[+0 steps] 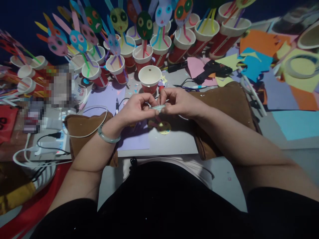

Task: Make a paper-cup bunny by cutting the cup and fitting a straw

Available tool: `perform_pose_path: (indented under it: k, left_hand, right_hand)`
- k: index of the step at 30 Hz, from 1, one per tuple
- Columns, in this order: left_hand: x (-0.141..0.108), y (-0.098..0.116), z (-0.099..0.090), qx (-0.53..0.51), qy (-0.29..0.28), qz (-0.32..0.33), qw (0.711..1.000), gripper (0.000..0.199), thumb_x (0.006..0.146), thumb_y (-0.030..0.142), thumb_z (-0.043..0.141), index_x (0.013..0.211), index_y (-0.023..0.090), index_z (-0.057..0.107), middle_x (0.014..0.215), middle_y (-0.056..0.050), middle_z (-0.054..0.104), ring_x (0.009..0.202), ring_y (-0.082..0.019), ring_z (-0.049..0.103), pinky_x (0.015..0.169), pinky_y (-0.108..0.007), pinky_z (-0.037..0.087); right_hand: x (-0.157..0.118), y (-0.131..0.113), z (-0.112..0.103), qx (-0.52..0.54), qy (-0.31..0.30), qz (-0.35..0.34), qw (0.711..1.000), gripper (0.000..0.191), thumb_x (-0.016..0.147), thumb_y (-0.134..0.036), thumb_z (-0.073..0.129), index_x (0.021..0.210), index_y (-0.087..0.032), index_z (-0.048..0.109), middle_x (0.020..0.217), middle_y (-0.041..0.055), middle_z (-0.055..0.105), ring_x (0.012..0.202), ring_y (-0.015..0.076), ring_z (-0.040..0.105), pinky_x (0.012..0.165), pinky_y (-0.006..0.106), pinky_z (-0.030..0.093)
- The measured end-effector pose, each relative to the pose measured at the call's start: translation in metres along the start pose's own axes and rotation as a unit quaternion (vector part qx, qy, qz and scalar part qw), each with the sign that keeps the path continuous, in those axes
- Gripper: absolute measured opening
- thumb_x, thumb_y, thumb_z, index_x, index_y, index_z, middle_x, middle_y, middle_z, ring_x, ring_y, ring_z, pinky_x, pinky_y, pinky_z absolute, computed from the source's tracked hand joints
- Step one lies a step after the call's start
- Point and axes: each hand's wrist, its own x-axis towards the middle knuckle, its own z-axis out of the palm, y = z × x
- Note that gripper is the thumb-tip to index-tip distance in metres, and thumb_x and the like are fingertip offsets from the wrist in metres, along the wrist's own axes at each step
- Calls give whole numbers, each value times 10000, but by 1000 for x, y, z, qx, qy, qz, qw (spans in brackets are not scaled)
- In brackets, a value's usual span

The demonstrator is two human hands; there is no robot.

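Note:
My left hand (139, 108) and my right hand (175, 103) meet above the middle of the table. Between their fingertips they pinch a small pale, translucent strip (158, 108), one hand at each end; its exact nature is unclear. Just below the hands a round yellow piece with small marks (164, 127) lies on the table, partly in shadow. Beyond my fingers stands a red and white paper cup (150, 78) with nothing sticking out of it.
Cups holding straws with paper animal faces (145, 53) line the back. A black glue gun (214, 70) and coloured paper (259, 59) lie to the right. Brown cushions (226, 113) flank my arms. A power strip (53, 142) with cables sits at left.

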Motion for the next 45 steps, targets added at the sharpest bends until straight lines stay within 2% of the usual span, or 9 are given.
perform_pose_path:
  k: [8, 15, 22, 32, 40, 45]
  left_hand:
    - [0, 1, 0, 1, -9, -5, 1000, 373, 659, 383, 933, 747, 173, 637, 531, 74, 477, 470, -37, 325, 445, -204, 201]
    - [0, 3, -3, 4, -10, -4, 1000, 400, 642, 389, 956, 742, 177, 632, 514, 83, 443, 466, -37, 307, 450, -210, 193]
    - [0, -3, -1, 20, -10, -14, 1000, 373, 649, 375, 934, 747, 181, 631, 495, 90, 429, 448, -40, 322, 443, -203, 194]
    - [0, -3, 0, 7, 3, -15, 1000, 353, 644, 357, 930, 751, 174, 648, 501, 82, 456, 458, -36, 314, 440, -194, 203]
    - [0, 0, 0, -1, -2, -8, 1000, 409, 651, 424, 950, 749, 179, 637, 518, 77, 458, 467, -38, 309, 451, -208, 190]
    - [-1, 4, -3, 4, -12, -4, 1000, 390, 656, 404, 947, 756, 178, 646, 544, 71, 455, 477, -46, 308, 460, -233, 186]
  right_hand:
    - [1, 3, -1, 22, 0, 10, 1000, 332, 673, -285, 883, 739, -205, 567, 693, -62, 634, 496, 48, 441, 435, 210, 312]
    - [2, 3, 1, 26, 8, -2, 1000, 319, 663, -286, 867, 732, -202, 567, 718, -49, 645, 547, 59, 484, 481, 212, 342]
    - [1, -1, 3, -18, 10, -11, 1000, 353, 660, -310, 881, 707, -207, 547, 709, -50, 614, 597, 65, 490, 534, 220, 367]
    - [0, -2, 0, -32, 13, -19, 999, 346, 663, -304, 885, 699, -205, 556, 661, -50, 626, 538, 54, 467, 483, 207, 336]
    - [1, 3, -1, -3, 13, -4, 1000, 306, 674, -302, 864, 724, -200, 579, 698, -45, 648, 500, 42, 459, 445, 207, 354]
    - [1, 0, -2, -3, -1, -32, 999, 282, 705, -324, 851, 725, -198, 600, 674, -42, 629, 552, 65, 504, 490, 211, 387]
